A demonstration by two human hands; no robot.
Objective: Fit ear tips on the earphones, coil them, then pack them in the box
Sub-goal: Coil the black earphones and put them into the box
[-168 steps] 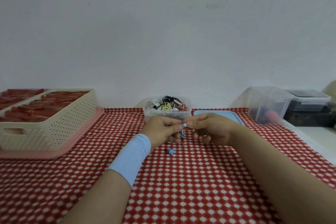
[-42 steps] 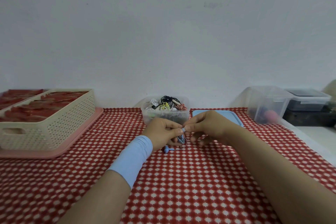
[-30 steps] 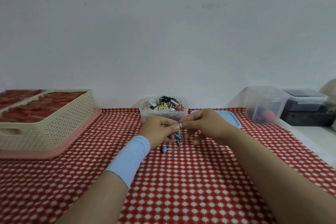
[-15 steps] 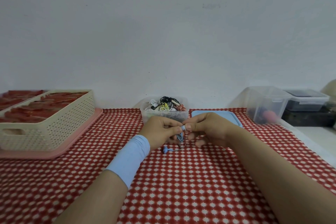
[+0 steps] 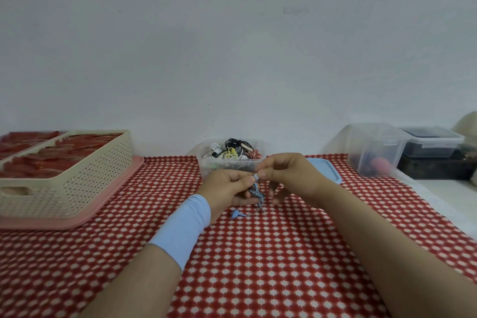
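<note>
My left hand (image 5: pixel 227 188) holds a blue earphone with its fingers curled round the bud and cable. My right hand (image 5: pixel 289 177) pinches a pale ear tip (image 5: pixel 256 176) against that bud, thumb and forefinger meeting the left fingertips. The blue cable (image 5: pixel 259 197) hangs below the hands, and the second blue earbud (image 5: pixel 237 213) lies on the red checked cloth under my left hand. Just behind the hands stands a clear tub (image 5: pixel 206 160) full of tangled earphones in white, black, yellow and red.
A blue lid (image 5: pixel 326 169) lies behind my right hand. At left, a cream perforated basket (image 5: pixel 77 178) holding red packs rests on a pink tray (image 5: pixel 113 193). A clear bin (image 5: pixel 374 150) and a dark lidded box (image 5: pixel 433 142) are at right, near the cloth's edge.
My hands have stayed together over the cloth, shifting only slightly while working the tip onto the bud. The loose earbud on the cloth has barely moved.
</note>
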